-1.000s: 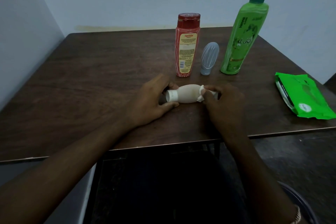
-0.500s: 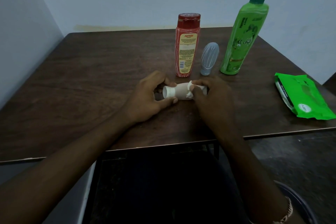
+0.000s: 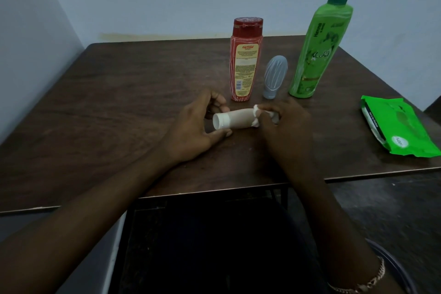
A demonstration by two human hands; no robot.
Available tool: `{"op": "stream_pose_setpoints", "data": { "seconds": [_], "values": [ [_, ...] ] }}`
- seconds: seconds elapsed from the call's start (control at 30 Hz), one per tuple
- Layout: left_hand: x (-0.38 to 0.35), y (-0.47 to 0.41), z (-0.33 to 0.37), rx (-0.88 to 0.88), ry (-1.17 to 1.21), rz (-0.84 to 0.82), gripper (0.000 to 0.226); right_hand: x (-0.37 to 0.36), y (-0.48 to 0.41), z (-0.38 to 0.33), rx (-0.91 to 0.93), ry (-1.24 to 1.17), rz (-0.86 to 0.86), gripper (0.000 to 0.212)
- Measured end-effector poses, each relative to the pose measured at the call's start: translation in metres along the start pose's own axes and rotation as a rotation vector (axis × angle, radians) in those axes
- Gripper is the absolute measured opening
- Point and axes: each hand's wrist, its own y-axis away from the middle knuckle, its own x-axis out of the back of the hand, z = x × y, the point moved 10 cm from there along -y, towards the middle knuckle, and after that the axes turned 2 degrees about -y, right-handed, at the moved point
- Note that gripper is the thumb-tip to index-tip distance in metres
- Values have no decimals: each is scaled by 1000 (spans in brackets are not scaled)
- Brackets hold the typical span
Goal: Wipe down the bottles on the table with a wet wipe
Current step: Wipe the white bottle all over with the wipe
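A small cream bottle [image 3: 236,119] with a white cap lies on its side near the table's front middle. My left hand [image 3: 195,129] grips its capped end between thumb and fingers. My right hand [image 3: 284,124] presses a white wet wipe [image 3: 257,114] around the bottle's other end, hiding that end. Behind them stand a red bottle [image 3: 245,62], a small grey bottle [image 3: 274,77] resting cap-down, and a tall green pump bottle [image 3: 317,50].
A green pack of wet wipes [image 3: 396,126] lies at the right of the dark wooden table [image 3: 119,102]. The table's front edge runs just under my forearms. Walls close in at the back and the left.
Both hands and the cream bottle shifted slightly left and away from me. The wipe in my right hand slid along the bottle's body toward the cap.
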Motion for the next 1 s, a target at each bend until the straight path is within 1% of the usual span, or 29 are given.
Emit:
{"op": "stream_pose_setpoints", "data": {
  "seconds": [0.1, 0.2, 0.27, 0.4, 0.47, 0.53, 0.6, 0.7, 0.77, 0.83, 0.93, 1.0],
  "values": [
    [-1, 1, 6, -48, -78, -6, 48, 5, 2, 18, -102, -85, 22, 17],
    [0, 1, 8, -97, -106, 10, 42, 5, 4, 14, -106, -109, 25, 14],
    [1, 1, 9, -126, -89, 19, 39, 2, 4, 6, -77, -87, 1, 16],
    [1, 1, 12, -166, -76, 33, 35, -8, 7, -18, 50, -32, -68, 19],
    [2, 1, 9, -154, -44, 44, 32, -9, 9, -21, 81, -25, -78, 20],
    [2, 1, 6, -135, -31, 41, 30, -5, 8, -17, 63, -66, -63, 19],
    [1, 0, 2, -98, -66, 29, 33, -3, 8, -15, 48, -82, -51, 18],
    [0, -2, -4, -49, -97, 23, 39, -8, 7, -17, 56, -35, -53, 20],
    [-1, -2, -4, -46, -98, 24, 39, -15, 8, -26, 97, -4, -63, 19],
    [-1, -1, -3, -44, -95, 17, 37, -22, 10, -38, 151, 16, -74, 13],
    [-4, -1, -3, -43, -108, -2, 28, -40, 21, -52, 223, 102, -135, 13],
    [-5, -1, -3, -53, -104, -7, 26, -44, 24, -56, 266, 154, -139, 11]
  ]
}}
